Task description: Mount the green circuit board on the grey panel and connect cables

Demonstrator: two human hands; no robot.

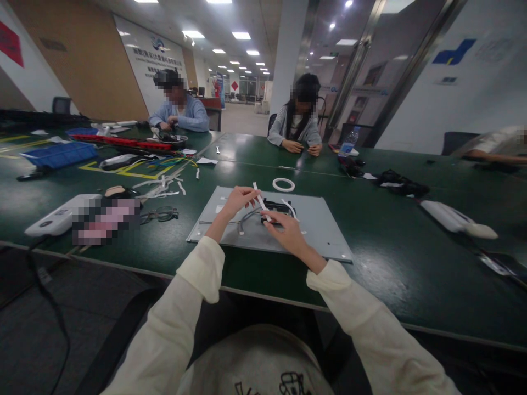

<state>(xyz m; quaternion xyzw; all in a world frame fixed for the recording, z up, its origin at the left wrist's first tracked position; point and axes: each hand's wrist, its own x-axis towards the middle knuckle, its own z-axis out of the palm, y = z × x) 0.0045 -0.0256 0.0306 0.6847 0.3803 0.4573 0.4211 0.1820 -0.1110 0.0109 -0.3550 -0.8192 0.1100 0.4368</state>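
Observation:
A short white strip of tape (261, 201) is stretched between my two hands, above a flat grey panel (325, 225). My left hand (241, 199) pinches its upper end, and my right hand (285, 230) grips the lower end. Under the hands, a black part (280, 206) with grey cables (248, 218) sits on the panel, partly hidden by my fingers. A curved white strip (291, 207) stands up at the right of the black part. Just behind the panel's far edge lies a white tape roll (284, 185).
On the left lie eyeglasses (160, 214), a white device (63, 214), loose white strips (164, 186) and a blue tray (60, 155). Two people sit across the green table (395, 258); another person's arm shows at right. A water bottle (349, 141) and another white device (457, 218) are also right.

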